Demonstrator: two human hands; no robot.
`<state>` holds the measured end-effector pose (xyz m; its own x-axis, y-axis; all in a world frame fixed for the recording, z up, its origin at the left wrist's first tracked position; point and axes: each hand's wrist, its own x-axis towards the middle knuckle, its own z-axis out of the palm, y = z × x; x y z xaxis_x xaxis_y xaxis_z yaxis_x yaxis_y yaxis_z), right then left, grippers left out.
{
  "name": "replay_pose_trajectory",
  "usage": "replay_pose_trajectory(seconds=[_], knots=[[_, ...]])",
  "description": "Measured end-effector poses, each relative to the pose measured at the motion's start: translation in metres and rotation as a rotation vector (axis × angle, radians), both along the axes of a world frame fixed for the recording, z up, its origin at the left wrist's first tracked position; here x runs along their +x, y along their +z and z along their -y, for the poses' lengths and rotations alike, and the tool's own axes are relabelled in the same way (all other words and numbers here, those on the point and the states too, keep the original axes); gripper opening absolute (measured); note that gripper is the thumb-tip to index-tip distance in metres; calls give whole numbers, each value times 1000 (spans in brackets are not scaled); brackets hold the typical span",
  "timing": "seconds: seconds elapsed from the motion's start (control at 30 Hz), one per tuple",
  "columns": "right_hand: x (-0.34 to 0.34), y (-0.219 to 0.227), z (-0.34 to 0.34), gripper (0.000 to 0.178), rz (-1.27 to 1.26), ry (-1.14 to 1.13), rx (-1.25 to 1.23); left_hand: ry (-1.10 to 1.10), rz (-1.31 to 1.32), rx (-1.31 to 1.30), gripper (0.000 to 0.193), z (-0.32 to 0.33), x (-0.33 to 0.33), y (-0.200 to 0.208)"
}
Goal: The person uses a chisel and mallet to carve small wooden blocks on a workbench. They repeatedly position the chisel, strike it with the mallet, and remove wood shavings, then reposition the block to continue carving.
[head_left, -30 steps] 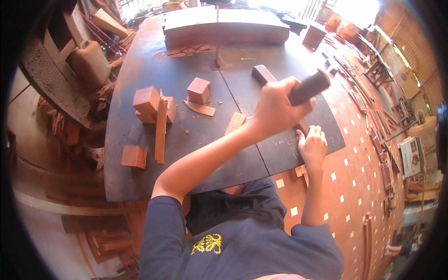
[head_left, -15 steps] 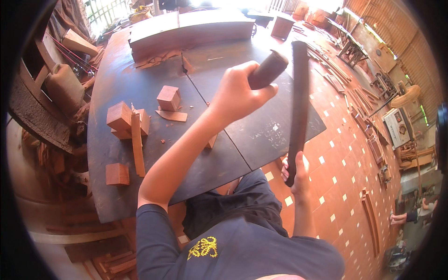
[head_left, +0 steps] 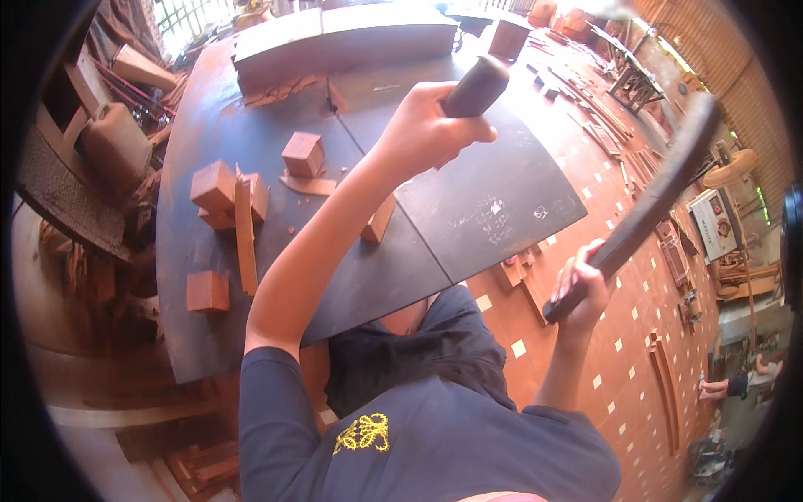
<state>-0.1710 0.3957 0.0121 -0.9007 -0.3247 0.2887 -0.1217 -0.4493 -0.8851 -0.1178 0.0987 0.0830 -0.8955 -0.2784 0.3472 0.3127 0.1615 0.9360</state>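
Above the dark tabletop (head_left: 468, 184), my left hand (head_left: 422, 125) is closed around a thick, dark handle (head_left: 477, 88) whose blunt end sticks out past the thumb; whatever lies below the grip is hidden. My right hand (head_left: 581, 284), off the table's right side, grips the lower end of a long, dark wooden club (head_left: 657, 197). The club tilts up and to the right, well apart from the handle. Partly behind my left forearm stands a reddish wood block (head_left: 379, 222).
Several wood blocks (head_left: 207, 291) and a thin strip (head_left: 244, 234) lie on the table's left part. A cube (head_left: 303, 154) sits beside a flat offcut (head_left: 309, 185). A large beam (head_left: 347, 50) spans the far edge. Boards (head_left: 665, 389) lie on the tiled floor at right.
My right hand has swung the club outward to the right, from upright near the handle to a slant away from it. My left hand keeps its grip, slightly higher in view.
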Motion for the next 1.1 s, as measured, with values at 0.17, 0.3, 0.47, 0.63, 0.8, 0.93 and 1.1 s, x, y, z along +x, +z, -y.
replay_pose_trajectory(seconds=[0.17,0.3,0.47,0.63,0.8,0.93,1.1], knots=[[2,-1,16,21,-163,80,-221,-23,11,9,22,-3,-2,-4],[9,14,23,23,-248,122,-227,-37,-5,-14,23,0,-2,-6],[8,25,24,24,-297,-151,158,-13,-27,-30,21,-4,-5,-10],[11,25,13,32,-241,-49,617,-15,-32,-51,26,-10,1,-12],[13,0,18,36,-297,-184,388,9,-104,-85,28,-13,-5,-17],[11,10,27,26,-254,-83,112,14,-123,-69,26,-17,-6,-21],[-3,22,-3,28,-256,-129,789,10,-28,-71,27,-15,3,-14]])
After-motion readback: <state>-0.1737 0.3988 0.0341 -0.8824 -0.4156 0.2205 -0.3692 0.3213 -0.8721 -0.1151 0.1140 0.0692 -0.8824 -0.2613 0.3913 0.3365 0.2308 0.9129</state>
